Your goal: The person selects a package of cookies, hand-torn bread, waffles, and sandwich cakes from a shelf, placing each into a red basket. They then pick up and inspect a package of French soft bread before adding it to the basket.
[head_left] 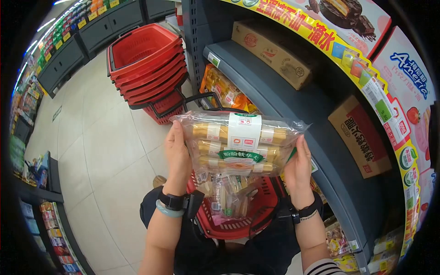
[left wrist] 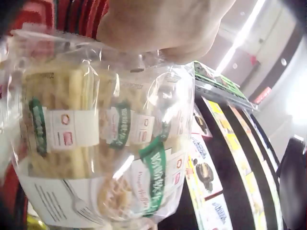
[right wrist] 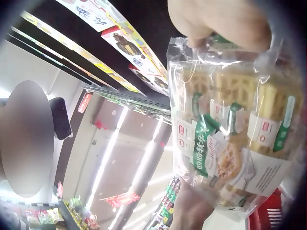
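A clear bag of wrapped waffles (head_left: 243,143) with a white and green label is held up level between both hands, above a red basket (head_left: 215,229). The left hand (head_left: 178,153) grips its left end, and the right hand (head_left: 299,167) pinches its right end. In the left wrist view the left hand (left wrist: 163,28) covers one edge of the waffle bag (left wrist: 62,129). The right wrist view has the right hand (right wrist: 225,21) on an edge of the bag (right wrist: 235,115). Inside the basket lie other clear packages (head_left: 229,197), partly hidden by the bag.
Stacked red baskets (head_left: 146,50) stand on the tiled floor (head_left: 110,183) ahead to the left. A dark shelf (head_left: 275,105) curves along the right with cardboard boxes (head_left: 270,52) on it. An orange package (head_left: 224,89) sits under its upper board.
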### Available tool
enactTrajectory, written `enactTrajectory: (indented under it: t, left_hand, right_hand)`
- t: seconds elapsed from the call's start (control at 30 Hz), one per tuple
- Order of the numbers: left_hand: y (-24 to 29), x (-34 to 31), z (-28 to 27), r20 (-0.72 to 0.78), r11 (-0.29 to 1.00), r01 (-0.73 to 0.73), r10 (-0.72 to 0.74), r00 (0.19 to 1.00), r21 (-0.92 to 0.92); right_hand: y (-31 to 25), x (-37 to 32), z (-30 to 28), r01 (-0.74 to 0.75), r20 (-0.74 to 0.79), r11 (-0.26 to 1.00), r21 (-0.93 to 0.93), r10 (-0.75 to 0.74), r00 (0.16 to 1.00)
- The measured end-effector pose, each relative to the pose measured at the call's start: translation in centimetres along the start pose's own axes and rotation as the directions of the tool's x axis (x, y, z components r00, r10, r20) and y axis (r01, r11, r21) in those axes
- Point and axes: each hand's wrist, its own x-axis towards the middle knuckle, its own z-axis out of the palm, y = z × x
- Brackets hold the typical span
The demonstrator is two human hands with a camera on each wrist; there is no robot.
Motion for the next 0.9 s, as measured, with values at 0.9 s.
enactTrajectory:
  t: [0.9]
  left_hand:
    - [0.1,2.0,-2.2,-0.077,0.894,-0.080,0.051,0.996,-0.441]
  right_hand:
    - [0.1,-1.7,0.2,0.122,0.499,0.802,-0.584,0.237,0.834]
